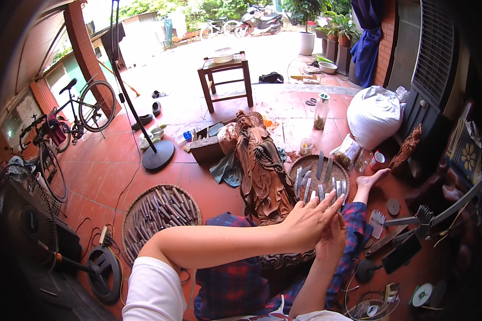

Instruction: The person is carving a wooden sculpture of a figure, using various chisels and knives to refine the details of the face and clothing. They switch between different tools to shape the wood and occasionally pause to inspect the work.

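My left hand (pixel 308 223) reaches across from the left with its fingers stretched out, open. It meets my right hand (pixel 332 238), whose fingers curl up against it and are partly covered; what they hold, if anything, is hidden. Beyond my hands a carved brown wooden statue of a robed figure (pixel 260 168) lies on its back, head away from me. To its right, a round woven tray (pixel 344 174) holds several flat metal chisels (pixel 319 166). At the left, a larger woven tray (pixel 126 222) is filled with wooden-handled carving tools (pixel 163 211).
A black lamp stand (pixel 158 155) rises at left, before a wooden stool (pixel 225 80). Bicycles (pixel 53 139) and a fan (pixel 37 230) line the left side. At right are a white sack (pixel 375 116), a red mug (pixel 377 159), a brush (pixel 424 215) and a phone on a stand (pixel 401 252).
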A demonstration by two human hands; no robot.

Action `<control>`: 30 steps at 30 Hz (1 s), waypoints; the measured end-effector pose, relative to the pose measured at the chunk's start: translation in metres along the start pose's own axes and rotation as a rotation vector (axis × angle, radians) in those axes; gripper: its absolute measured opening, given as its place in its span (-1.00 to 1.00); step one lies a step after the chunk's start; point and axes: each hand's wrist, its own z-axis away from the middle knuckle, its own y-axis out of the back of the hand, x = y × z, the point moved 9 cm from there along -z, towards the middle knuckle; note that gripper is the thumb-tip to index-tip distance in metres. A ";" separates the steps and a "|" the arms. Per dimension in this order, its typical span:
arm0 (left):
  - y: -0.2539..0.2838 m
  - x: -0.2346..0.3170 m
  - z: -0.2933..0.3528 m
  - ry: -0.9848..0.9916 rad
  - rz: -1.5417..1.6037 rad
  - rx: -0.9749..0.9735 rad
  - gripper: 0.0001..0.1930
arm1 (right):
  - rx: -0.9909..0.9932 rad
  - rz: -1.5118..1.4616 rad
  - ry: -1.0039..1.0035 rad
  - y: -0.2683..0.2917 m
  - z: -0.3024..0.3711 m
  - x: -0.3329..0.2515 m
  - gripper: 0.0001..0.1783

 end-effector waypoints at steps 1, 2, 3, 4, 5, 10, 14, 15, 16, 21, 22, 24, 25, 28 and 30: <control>0.000 0.002 0.000 -0.013 -0.035 0.054 -0.05 | 0.021 -0.041 -0.048 0.004 0.000 0.007 -0.78; 0.000 0.002 0.002 -0.023 -0.071 0.106 -0.05 | 0.041 -0.083 -0.099 0.005 0.001 0.016 -0.70; 0.001 0.002 0.003 -0.033 -0.106 0.158 -0.05 | 0.064 -0.125 -0.148 0.006 0.002 0.024 -0.61; -0.002 0.001 0.003 -0.027 -0.109 0.152 -0.06 | 0.081 -0.170 -0.193 0.006 0.004 0.029 -0.59; -0.002 0.000 0.003 -0.021 -0.112 0.145 -0.06 | 0.081 -0.198 -0.215 0.002 0.004 0.031 -0.58; -0.001 0.000 0.005 -0.004 -0.121 0.158 -0.08 | 0.026 -0.262 -0.222 -0.029 0.005 0.031 -0.51; 0.000 0.003 0.005 -0.013 -0.176 0.180 -0.11 | 0.031 -0.262 -0.204 -0.016 0.002 0.032 -0.46; 0.000 0.004 0.005 -0.015 -0.198 0.183 -0.12 | 0.035 -0.263 -0.203 -0.011 0.002 0.032 -0.45; 0.001 0.004 0.004 -0.008 -0.212 0.185 -0.13 | 0.038 -0.239 -0.184 -0.007 0.002 0.030 -0.47; 0.004 0.007 0.008 -0.022 -0.274 0.260 -0.18 | 0.058 -0.149 -0.123 0.007 0.002 0.026 -0.57; 0.003 0.007 0.007 -0.025 -0.276 0.261 -0.19 | 0.060 -0.161 -0.119 0.009 0.002 0.025 -0.61; 0.004 0.006 0.009 -0.026 -0.281 0.258 -0.20 | 0.068 -0.189 -0.117 0.003 0.004 0.027 -0.69; 0.003 0.006 0.009 -0.022 -0.284 0.263 -0.20 | 0.068 -0.170 -0.099 0.005 0.003 0.026 -0.71; 0.003 0.007 0.009 -0.017 -0.301 0.275 -0.22 | 0.066 -0.107 -0.040 0.016 0.001 0.022 -0.75; 0.004 0.007 0.008 -0.011 -0.327 0.279 -0.22 | 0.066 -0.065 -0.002 0.019 0.000 0.019 -0.78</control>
